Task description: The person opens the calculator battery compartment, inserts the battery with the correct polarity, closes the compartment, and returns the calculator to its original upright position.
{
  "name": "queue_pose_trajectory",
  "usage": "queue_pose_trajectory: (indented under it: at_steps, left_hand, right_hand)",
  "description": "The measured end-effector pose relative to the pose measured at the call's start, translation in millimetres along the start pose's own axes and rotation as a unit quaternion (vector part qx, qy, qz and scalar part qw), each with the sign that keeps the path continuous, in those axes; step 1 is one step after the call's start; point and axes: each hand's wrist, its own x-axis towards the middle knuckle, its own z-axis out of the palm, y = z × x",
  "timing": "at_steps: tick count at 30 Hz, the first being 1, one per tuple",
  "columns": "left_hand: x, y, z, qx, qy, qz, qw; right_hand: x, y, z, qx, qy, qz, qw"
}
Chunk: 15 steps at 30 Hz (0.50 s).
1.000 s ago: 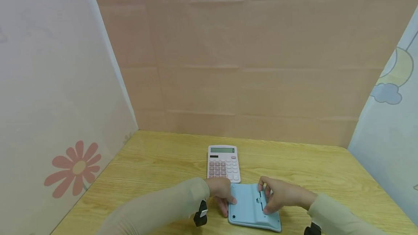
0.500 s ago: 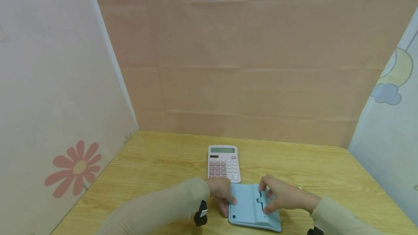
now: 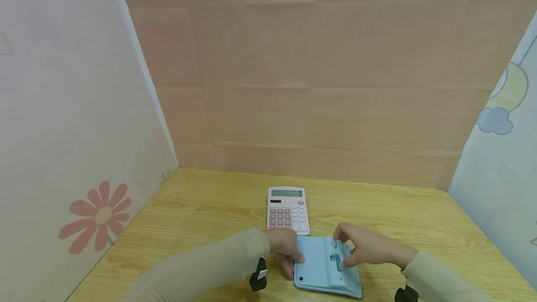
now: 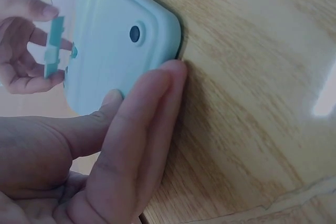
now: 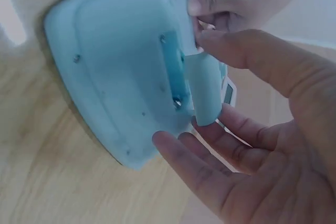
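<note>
A light blue calculator [image 3: 313, 269] lies face down on the wooden table. My left hand [image 3: 287, 248] holds its left edge, thumb [image 4: 107, 106] on the back and fingers along the side. Between thumb and fingertips, my right hand [image 3: 371, 246] pinches the blue battery cover [image 5: 205, 87] by its two ends. In both wrist views the cover is raised off the calculator's back and tilted. The narrow battery compartment [image 5: 176, 74] is uncovered beside it, with metal contacts showing at its ends.
A pink calculator [image 3: 287, 209] lies face up just behind the blue one, its display lit with a 0. The wooden table [image 3: 218, 199] runs back to a brown papered wall [image 3: 310, 83], with pale printed walls [image 3: 84, 106] at both sides.
The right hand has lifted the battery cover away from the blue calculator's back, uncovering the compartment. The left hand and both calculators have stayed in place.
</note>
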Motion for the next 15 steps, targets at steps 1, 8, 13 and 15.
queue_pose_trajectory:
  at_steps: [1, 8, 13, 15]
  left_hand:
    - [-0.1, 0.4, 0.0, 0.006, 0.004, 0.001, 1.0]
    - [1.1, 0.5, 0.4, 0.044, 0.016, 0.007, 0.9989]
    - [-0.5, 1.6, -0.3, 0.041, 0.017, 0.007, 0.999]
    - [0.3, 1.3, 0.1, 0.04, 0.018, 0.007, 0.999]
  right_hand:
    - [0.4, 0.2, -3.0, 0.01, -0.002, 0.006, 0.9999]
    - [4.2, 3.4, -28.0, -0.004, 0.03, 0.021, 0.9993]
    - [11.6, 14.1, -44.0, -0.026, 0.064, 0.033, 0.9971]
    - [15.3, 19.8, -49.1, -0.036, 0.08, 0.036, 0.9955]
